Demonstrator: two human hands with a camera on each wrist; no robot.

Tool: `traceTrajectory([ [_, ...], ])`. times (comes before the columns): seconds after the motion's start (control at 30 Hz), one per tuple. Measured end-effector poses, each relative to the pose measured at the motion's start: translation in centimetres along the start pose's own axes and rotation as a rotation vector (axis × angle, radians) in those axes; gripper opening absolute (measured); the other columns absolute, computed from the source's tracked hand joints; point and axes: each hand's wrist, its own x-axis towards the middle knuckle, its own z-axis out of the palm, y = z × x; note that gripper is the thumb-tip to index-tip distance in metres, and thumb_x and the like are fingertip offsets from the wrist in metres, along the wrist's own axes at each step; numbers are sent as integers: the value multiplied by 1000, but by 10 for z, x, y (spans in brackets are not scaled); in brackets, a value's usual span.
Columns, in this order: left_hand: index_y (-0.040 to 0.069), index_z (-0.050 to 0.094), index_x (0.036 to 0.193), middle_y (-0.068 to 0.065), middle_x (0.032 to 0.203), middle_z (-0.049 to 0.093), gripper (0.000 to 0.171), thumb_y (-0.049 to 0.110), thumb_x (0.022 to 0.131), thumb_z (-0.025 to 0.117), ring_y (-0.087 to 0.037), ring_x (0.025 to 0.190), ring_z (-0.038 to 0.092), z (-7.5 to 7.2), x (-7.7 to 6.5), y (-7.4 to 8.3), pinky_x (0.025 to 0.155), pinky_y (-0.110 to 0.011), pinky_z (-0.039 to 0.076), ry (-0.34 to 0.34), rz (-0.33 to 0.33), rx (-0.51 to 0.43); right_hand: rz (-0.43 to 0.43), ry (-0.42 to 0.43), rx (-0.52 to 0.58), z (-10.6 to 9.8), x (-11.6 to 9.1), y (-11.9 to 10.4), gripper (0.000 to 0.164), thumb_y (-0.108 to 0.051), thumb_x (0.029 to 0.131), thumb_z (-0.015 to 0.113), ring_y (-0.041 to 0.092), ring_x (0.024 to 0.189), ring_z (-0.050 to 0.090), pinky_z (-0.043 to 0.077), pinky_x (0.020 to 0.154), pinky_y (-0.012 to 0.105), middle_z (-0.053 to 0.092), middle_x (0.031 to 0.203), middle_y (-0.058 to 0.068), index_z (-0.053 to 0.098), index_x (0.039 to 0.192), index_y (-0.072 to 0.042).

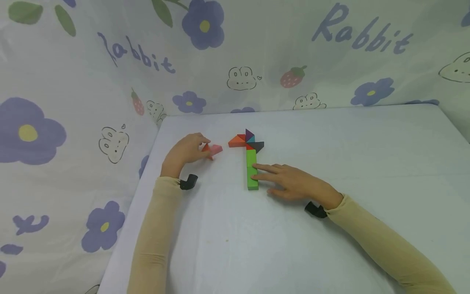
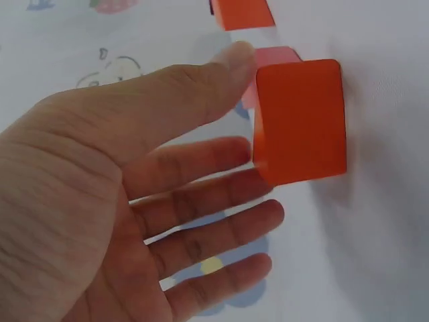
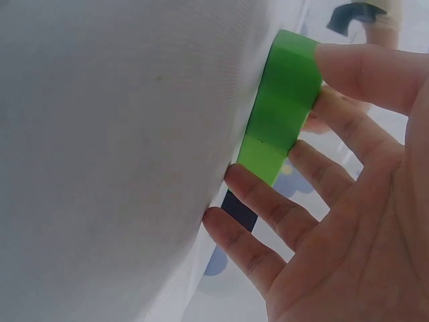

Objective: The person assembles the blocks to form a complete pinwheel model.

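At the left of the head view, my left hand [image 1: 185,150] pinches an orange block [image 2: 301,124] between thumb and fingertips, its other fingers extended. Against that block lies a pink block [image 1: 216,149], partly hidden in the left wrist view. My right hand [image 1: 295,182] spreads its fingers and touches the side and top of two green blocks [image 1: 251,158] set end to end in a line. Above them, a pinwheel-like cluster holds an orange block [image 1: 236,143], a purple triangle [image 1: 249,134], a blue piece [image 1: 251,139] and a dark block [image 1: 259,145], with red pieces between.
The blocks lie on a white-covered table [image 1: 349,143]. A patterned curtain [image 1: 275,53] with flowers and rabbits hangs behind it and along its left side. Black wrist devices [image 1: 189,182] sit at both sleeve cuffs.
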Motion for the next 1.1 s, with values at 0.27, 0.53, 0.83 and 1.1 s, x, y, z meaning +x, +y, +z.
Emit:
traceTrajectory([
  [0.27,6,53,140,-16,143,51,64,37,87,73,-34,136,42,-2,1,-13,115,-52,33,-16,-43,-30,-1,-2,5,1,0,2,58,-26,97,59,27,137,46,45,106,46,27,161,0,39,151,-28],
  [0.53,7,53,140,-16,140,52,61,35,89,71,-34,133,43,-2,3,-18,115,-52,34,19,-16,11,0,-3,12,0,-1,2,57,-25,96,59,27,136,46,45,107,46,27,161,0,39,150,-28],
  [0.83,14,71,123,-8,121,65,35,28,90,72,-26,103,55,1,3,7,96,-44,50,34,39,19,5,-10,28,-2,-1,-2,59,-24,96,61,28,136,47,46,105,48,28,161,2,39,150,-28],
  [1.1,12,69,124,-11,123,65,35,28,94,67,-30,115,56,12,8,20,105,-47,46,3,60,63,23,-25,17,-4,-1,-2,59,-25,96,60,27,135,47,46,106,47,27,162,0,39,151,-29],
])
